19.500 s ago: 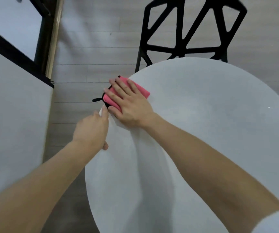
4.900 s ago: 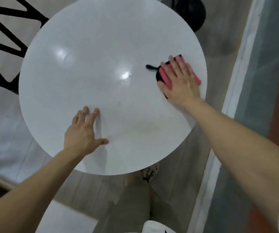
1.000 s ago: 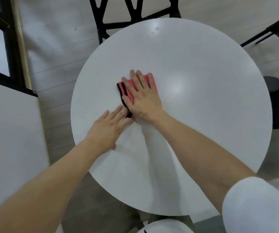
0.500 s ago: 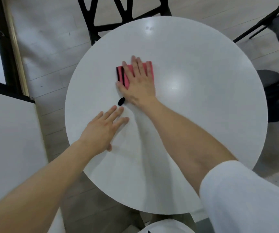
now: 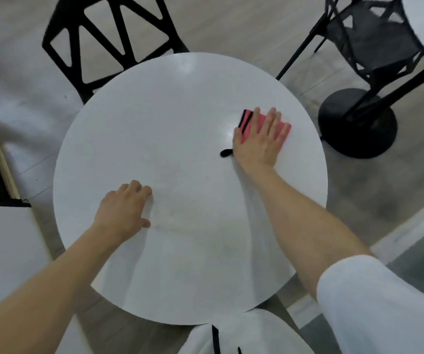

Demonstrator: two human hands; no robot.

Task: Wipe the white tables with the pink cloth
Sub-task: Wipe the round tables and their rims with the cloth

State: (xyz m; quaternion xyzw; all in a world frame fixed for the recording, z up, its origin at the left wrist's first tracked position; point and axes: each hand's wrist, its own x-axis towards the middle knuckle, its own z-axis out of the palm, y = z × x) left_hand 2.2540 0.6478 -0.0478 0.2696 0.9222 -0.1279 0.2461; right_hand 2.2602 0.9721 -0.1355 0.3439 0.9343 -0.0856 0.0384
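One pink cloth (image 5: 262,122) under right hand (image 5: 259,146), white table (image 5: 180,123)

Open bench (image 5: 180,139) spans from left hand (image 5: 122,209) to pink cloth (image 5: 248,127); black chair (image 5: 83,85) and mesh chair (image 5: 369,44) flank its far rim.

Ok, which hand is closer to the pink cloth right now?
Right. The right hand lies flat on the pink cloth, pressing it to the white table. The left hand rests on the table well apart, toward the near left.
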